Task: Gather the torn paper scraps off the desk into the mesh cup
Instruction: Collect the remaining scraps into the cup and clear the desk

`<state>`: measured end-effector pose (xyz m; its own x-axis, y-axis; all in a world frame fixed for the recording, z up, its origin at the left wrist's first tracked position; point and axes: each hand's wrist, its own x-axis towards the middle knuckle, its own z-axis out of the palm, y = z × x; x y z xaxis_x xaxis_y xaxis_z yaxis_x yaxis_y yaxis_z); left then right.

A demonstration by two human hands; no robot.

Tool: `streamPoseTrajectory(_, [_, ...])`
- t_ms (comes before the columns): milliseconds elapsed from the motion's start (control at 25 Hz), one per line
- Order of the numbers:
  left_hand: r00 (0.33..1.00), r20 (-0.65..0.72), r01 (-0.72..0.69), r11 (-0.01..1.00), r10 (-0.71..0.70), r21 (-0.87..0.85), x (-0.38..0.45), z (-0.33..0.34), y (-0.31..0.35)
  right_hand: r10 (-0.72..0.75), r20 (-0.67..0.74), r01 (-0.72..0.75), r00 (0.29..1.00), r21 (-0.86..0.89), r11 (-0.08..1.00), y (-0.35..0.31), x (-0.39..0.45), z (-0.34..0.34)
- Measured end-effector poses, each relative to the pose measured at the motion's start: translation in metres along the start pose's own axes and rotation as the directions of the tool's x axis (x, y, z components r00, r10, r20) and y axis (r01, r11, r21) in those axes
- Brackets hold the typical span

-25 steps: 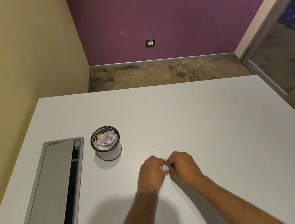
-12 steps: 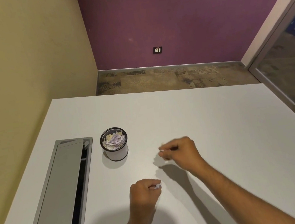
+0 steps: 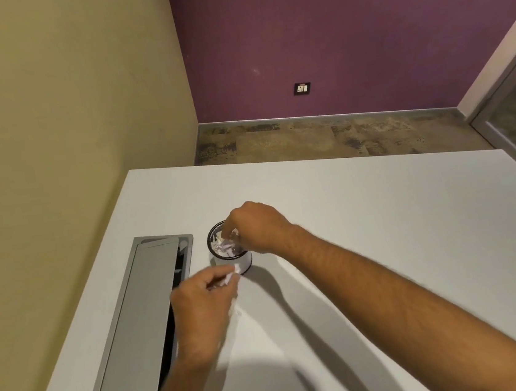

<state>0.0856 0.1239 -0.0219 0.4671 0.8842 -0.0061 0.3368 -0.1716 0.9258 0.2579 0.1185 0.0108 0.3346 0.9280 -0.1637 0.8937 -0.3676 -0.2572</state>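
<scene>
Over the mesh cup (image 3: 231, 252), the right hand (image 3: 258, 227) hides part of the rim, fingertips seemingly pinching one paper scrap (image 3: 233, 234). Blurred, the left hand (image 3: 202, 307) pinches another scrap (image 3: 231, 275) just beside it. One cup on the desk (image 3: 381, 219) holds several scraps.
</scene>
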Motion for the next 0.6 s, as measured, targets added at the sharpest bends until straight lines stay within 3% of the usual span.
streamPoseTrajectory(160, [0.983, -0.030, -0.172, 0.966, 0.181, 0.192, 0.053, -0.005, 0.009, 0.069, -0.179, -0.021, 0.981, 0.261, 0.965, 0.026, -0.019, 0.000])
streamPoseTrajectory(280, [0.966, 0.084, -0.259, 0.884, 0.246, 0.388, 0.087, 0.006, 0.013, 0.222, -0.262, -0.122, 0.939, 0.349, 0.929, 0.062, -0.036, 0.013])
streamPoseTrajectory(400, [0.920, 0.349, -0.367, 0.699, 0.177, 0.614, 0.108, 0.017, 0.014, 0.341, -0.156, -0.286, 0.927, 0.294, 0.912, 0.103, -0.055, 0.033])
streamPoseTrajectory(480, [0.893, 0.431, -0.415, 0.609, 0.131, 0.675, 0.115, 0.022, 0.017, 0.389, -0.084, -0.362, 0.918, 0.227, 0.904, 0.125, -0.068, 0.046])
streamPoseTrajectory(520, [0.882, 0.439, -0.452, 0.566, 0.170, 0.689, 0.115, 0.025, 0.021, 0.410, -0.065, -0.389, 0.910, 0.206, 0.898, 0.133, -0.074, 0.051])
streamPoseTrajectory(600, [0.827, 0.415, -0.561, 0.532, 0.379, 0.634, 0.110, 0.030, 0.028, 0.410, -0.039, -0.400, 0.911, 0.158, 0.903, 0.139, -0.084, 0.061])
